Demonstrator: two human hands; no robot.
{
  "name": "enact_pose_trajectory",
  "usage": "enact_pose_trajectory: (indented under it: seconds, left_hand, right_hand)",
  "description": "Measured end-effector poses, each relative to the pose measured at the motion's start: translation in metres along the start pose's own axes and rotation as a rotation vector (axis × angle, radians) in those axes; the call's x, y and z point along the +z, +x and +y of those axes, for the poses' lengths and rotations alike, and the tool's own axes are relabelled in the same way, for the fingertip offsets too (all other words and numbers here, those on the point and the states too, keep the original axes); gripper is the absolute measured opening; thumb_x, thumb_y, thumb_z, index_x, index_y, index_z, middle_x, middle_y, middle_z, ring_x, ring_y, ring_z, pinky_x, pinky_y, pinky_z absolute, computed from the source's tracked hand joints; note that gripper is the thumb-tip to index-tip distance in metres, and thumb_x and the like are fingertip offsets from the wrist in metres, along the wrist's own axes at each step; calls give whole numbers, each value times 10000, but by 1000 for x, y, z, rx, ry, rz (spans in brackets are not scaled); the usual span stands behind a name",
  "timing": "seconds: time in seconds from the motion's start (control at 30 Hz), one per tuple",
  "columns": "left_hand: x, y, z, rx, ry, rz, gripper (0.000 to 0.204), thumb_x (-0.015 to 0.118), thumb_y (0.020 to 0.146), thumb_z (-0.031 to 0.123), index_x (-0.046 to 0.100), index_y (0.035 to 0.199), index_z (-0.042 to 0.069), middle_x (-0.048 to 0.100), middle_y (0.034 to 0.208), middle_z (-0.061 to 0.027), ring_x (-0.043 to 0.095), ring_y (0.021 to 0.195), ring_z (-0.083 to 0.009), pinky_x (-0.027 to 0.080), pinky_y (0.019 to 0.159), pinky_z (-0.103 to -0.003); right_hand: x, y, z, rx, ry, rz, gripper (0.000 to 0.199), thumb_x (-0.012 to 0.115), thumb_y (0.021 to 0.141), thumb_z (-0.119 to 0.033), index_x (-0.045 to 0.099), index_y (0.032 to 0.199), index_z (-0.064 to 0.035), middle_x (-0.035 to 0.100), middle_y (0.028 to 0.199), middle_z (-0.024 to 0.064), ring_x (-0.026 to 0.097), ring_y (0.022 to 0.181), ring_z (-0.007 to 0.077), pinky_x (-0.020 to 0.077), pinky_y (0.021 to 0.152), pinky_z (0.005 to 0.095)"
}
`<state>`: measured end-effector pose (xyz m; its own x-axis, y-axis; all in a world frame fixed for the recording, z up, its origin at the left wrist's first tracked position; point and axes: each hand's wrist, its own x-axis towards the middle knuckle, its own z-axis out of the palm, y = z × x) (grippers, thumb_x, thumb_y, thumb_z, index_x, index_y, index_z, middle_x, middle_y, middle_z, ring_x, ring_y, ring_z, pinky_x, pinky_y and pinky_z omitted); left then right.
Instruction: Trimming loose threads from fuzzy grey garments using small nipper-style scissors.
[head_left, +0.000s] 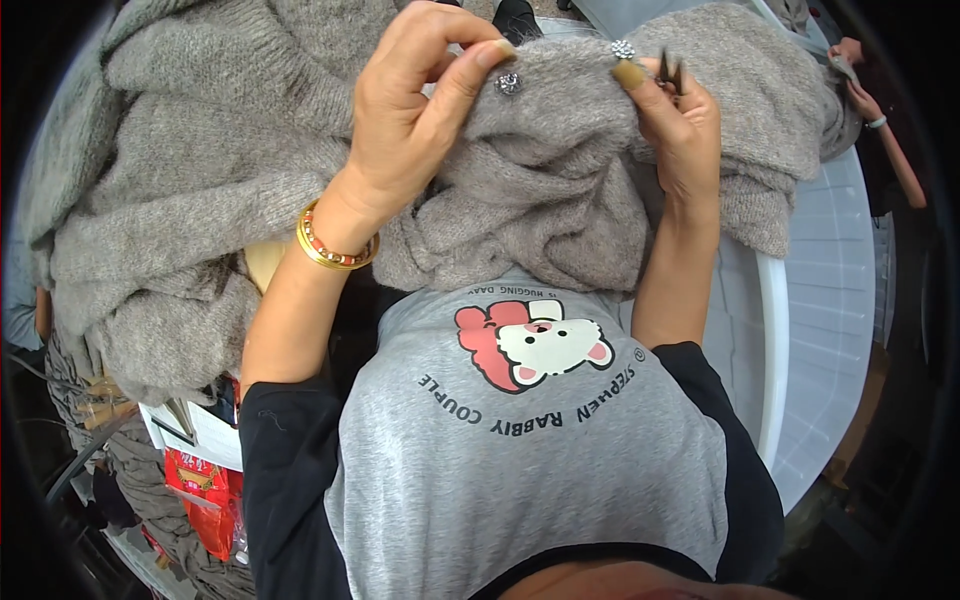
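Observation:
A fuzzy grey-brown knit garment lies bunched across my lap, its edge stretched between my two hands. My left hand pinches that edge between thumb and fingertips, close beside a dark, glittering round button. At the other end, my right hand is closed, its thumb pressed on the knit just below a paler jewelled button. Small dark thread snips are also held in the right hand, blades pointing away from me. The right fingers are partly hidden behind the thumb and fabric.
More grey knitwear is heaped on the left. A translucent white plastic bin stands at my right. At lower left are a red package and a white surface. Another person's hands show at the far right edge.

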<state>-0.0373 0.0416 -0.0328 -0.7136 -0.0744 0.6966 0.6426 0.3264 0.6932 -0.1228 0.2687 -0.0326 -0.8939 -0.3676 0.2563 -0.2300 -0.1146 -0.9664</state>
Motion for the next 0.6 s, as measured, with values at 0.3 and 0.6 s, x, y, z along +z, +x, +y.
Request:
enact_pose_trajectory:
  seconds: [0.3,0.6]
  left_hand:
    - [1,-4,-9,-125,-78,-3,109,573,983,78,625,1044,5,610,925,20,507,764,-19,402,673,-152]
    - [19,12,-46,465,-569,13,85,545,994,76,602,997,14,511,773,52,400,649,-9,328,573,-166]
  right_hand:
    - [34,-6,-3,-219,-102,-344,352,677,913,-115,614,1244,-13,597,965,-6,550,876,55,441,750,180]
    - [35,-1,-16,-277,-268,-412,286,697,880,-99,692,1154,-19,592,861,-6,531,787,48,399,657,178]
